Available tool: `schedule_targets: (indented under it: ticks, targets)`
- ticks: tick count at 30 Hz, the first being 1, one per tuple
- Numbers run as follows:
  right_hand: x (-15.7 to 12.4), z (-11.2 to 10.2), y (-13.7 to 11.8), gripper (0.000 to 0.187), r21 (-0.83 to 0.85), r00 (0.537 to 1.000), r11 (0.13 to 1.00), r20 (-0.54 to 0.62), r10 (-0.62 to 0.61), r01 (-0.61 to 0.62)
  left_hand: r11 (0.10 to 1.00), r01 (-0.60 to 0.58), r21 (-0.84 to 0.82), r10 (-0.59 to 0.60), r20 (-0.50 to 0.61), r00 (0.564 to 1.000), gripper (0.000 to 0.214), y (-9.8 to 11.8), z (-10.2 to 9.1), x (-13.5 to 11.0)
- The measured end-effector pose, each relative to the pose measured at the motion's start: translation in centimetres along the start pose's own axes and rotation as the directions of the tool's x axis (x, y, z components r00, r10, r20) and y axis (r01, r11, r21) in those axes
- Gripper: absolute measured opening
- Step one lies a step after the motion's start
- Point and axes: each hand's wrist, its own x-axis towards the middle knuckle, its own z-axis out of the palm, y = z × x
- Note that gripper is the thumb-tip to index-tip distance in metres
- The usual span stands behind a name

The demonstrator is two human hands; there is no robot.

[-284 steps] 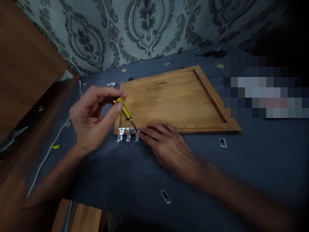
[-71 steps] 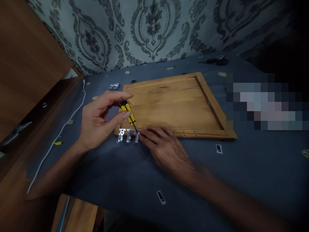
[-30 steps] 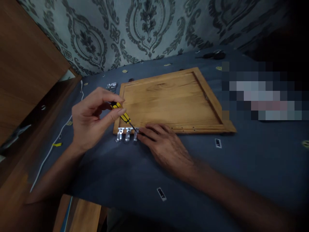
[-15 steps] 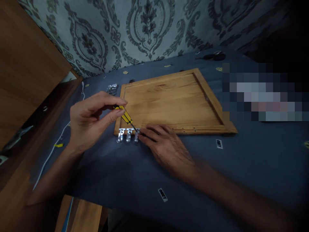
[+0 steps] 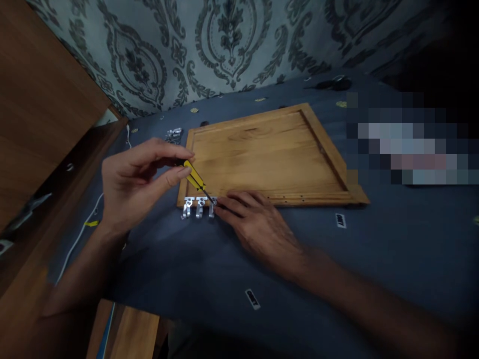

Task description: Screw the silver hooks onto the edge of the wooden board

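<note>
My left hand pinches the handle of a yellow-and-black screwdriver between thumb and fingertips. The tool slants down to the right, its tip on the third metal hook at the near edge of a framed wooden board. My right hand lies low over that edge, thumb and forefinger closed against the same hook, other fingers resting on the wood. Two more silver hooks sit in a row to the left on the edge. The screw under the tip is too small to make out.
Loose metal hooks lie in a small pile beyond the board's left corner. A dark tool rests at the back right on the blue cloth. A white cable runs down the left; a patterned wall stands behind.
My left hand has shifted slightly left, and the screwdriver handle appears turned about its length. Its tip stays on the third hook. My right hand keeps its place.
</note>
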Motion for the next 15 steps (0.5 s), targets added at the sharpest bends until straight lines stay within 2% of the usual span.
schedule_targets:
  ticks: [3,7,10,15]
  targets:
    - [-0.01,-0.03,0.01,0.034,0.004,1.0,1.0,0.01,-0.001,0.001,0.998,0.052,-0.03,-0.052,0.01,0.999,0.02,0.01,0.04,-0.05]
    - [0.06,-0.02,-0.01,0.033,0.004,1.0,1.0,0.014,-0.002,0.002,1.0,0.002,0.017,-0.002,-0.029,1.0,0.012,0.1,0.47,-0.06]
    - [0.11,-0.06,-0.04,0.033,0.002,1.0,1.0,0.017,-0.002,0.002,0.999,0.003,0.035,-0.002,-0.044,0.999,0.015,0.23,0.46,-0.06]
    - [0.05,-0.16,-0.09,0.034,0.003,1.0,1.0,0.021,0.002,-0.002,0.995,0.085,-0.059,-0.084,0.008,0.996,0.024,0.21,0.19,-0.1]
